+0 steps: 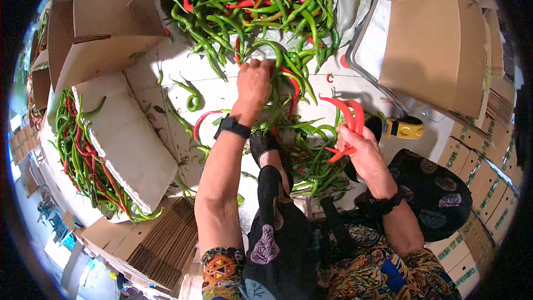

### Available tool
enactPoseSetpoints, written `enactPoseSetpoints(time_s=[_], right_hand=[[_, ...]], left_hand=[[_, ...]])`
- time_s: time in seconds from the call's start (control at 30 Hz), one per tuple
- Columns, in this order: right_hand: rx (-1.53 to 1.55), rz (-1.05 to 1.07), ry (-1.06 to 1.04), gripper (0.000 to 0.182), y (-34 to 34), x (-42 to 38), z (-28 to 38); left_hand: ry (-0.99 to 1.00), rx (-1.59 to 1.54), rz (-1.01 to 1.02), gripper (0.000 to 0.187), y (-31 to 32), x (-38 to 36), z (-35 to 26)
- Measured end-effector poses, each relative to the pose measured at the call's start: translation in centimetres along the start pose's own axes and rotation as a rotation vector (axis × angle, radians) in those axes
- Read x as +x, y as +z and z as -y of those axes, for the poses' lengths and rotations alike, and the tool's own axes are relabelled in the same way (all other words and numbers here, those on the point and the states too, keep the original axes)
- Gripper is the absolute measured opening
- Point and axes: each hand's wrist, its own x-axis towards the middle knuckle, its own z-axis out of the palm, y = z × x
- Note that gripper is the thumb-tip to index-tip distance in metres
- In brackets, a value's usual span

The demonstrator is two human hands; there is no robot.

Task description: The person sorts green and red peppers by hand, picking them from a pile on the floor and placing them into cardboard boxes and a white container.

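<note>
two hands: right hand (361, 147) grips red peppers (348, 116), left hand (254, 82) in green peppers (261, 0).

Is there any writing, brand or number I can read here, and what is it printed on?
No text here can be read.
Green print on the stacked cartons at the right: too small and blurred to read.
Print on the cartons at the lower right: also blurred.
Watch on the left wrist: face shows nothing legible.
Yellow tape dispenser: no label visible.
</note>
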Motion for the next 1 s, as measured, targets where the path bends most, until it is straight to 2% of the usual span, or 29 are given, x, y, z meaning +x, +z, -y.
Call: enactPoseSetpoints(time_s=[0.07, 0.1, 0.2, 0.3, 0.33, 0.4, 0.5, 0.6, 0.7, 0.8, 0.83, 0.93, 1.0], right_hand=[[-0.059, -0.022, 0.002, 0.020, 0.3, 0.0, 0.4], [-0.087, -0.033, 0.005, 0.019, 0.3, 0.0, 0.4], [-0.078, -0.089, -0.027, 0.019, -0.8, 0.5, -0.1], [-0.057, -0.143, -0.041, 0.023, -0.8, 0.7, -0.6], [-0.060, -0.145, -0.032, 0.023, -0.7, 0.7, -0.6], [-0.014, -0.079, -0.028, 0.021, 0.1, 0.4, -0.3], [-0.029, -0.057, -0.020, 0.026, 1.1, -0.6, -0.1], [-0.015, -0.020, 0.001, 0.031, 1.1, -0.6, 0.0], [0.036, -0.014, -0.001, 0.030, 1.2, -0.3, 0.1], [0.209, -0.041, 0.031, 0.022, 1.0, 0.6, -0.4], [0.214, -0.021, 0.019, 0.022, 0.6, 0.6, -0.4], [0.168, -0.084, 0.016, 0.023, -0.5, 0.7, -0.2], [0.162, -0.026, -0.054, 0.022, -0.8, 0.8, 0.0]], left_hand=[[0.012, 0.030, 0.145, 0.022, 0.1, 0.4, -0.5], [-0.051, -0.073, 0.177, 0.023, 0.1, 0.0, -0.8], [-0.004, -0.496, 0.117, 0.023, -4.2, -1.3, -2.3], [-0.131, -0.439, 0.022, 0.023, -7.8, -4.3, -5.2], [-0.088, -0.429, -0.008, 0.017, -8.1, -5.3, -5.8], [-0.131, -0.545, -0.067, 0.016, -9.4, -6.8, -8.0], [0.050, -0.570, -0.219, 0.020, -9.4, -8.0, -10.0], [0.227, -0.505, -0.245, 0.024, -8.8, -8.4, -11.1], [0.339, -0.458, -0.207, 0.025, -8.6, -8.2, -11.2], [0.533, -0.558, 0.047, 0.024, -8.1, -8.2, -12.9], [0.500, -0.693, 0.109, 0.019, -8.1, -7.5, -12.7], [0.101, -0.724, -0.104, 0.020, -7.2, -4.7, -8.8], [-0.527, -0.698, -0.088, 0.027, -4.9, -1.3, -4.5]])
